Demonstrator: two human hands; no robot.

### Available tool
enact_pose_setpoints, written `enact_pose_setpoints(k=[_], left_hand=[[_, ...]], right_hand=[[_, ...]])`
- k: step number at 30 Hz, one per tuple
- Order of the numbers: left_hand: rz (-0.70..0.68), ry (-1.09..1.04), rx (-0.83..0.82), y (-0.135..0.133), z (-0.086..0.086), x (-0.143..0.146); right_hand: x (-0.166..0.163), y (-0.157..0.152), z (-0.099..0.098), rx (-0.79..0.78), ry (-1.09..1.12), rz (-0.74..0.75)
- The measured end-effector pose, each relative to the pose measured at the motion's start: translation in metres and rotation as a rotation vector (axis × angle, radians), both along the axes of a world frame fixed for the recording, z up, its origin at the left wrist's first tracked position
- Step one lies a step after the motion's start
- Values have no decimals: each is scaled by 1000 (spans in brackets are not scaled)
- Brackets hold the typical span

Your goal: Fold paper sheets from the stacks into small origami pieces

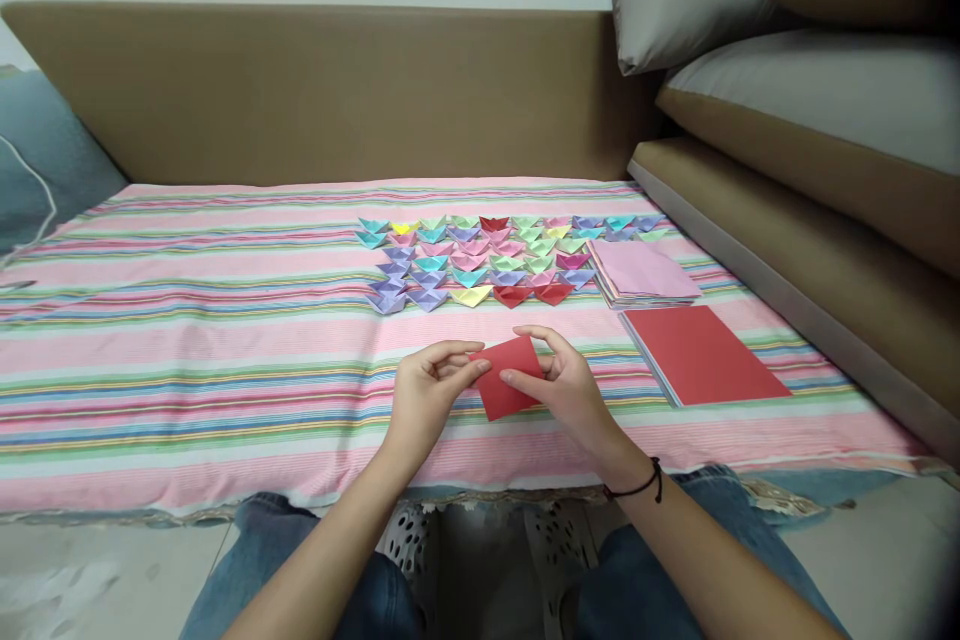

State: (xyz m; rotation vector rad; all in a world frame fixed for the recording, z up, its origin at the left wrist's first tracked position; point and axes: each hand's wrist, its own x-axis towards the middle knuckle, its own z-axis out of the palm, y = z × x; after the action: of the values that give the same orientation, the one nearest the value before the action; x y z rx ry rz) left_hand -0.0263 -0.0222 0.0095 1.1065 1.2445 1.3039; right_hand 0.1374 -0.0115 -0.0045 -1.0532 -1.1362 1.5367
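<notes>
A small red sheet of paper (511,398) is held up above the striped cloth, tilted a little. My left hand (433,375) pinches its left edge between thumb and fingers. On the right side, my right hand (568,385) grips the same paper, its thumb on the front face and fingers behind. Beyond the hands lie several rows of small folded paper boats (469,260) in many colours. To the right is a stack of coloured paper (643,270) with a pink sheet on top. Nearer stands a pile of larger red paper (709,352).
The striped cloth (187,350) covers the seat, with a brown backrest (337,95) behind it. Several grey and brown cushions (817,100) are piled on the right. A white cable (37,182) lies at the far left.
</notes>
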Motion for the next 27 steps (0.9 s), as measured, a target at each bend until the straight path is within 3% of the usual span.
enact_pose_setpoints(k=[13,21,27], left_hand=[[-39,-15,-9,3,0,-3],[100,-113,10,9,6,-19],[-7,-88,-69,10,7,-22]], right_hand=[[2,3,0,10,-6,5],[14,11,5,36,-50,-88],[21,15,6,-30,-109,-48]])
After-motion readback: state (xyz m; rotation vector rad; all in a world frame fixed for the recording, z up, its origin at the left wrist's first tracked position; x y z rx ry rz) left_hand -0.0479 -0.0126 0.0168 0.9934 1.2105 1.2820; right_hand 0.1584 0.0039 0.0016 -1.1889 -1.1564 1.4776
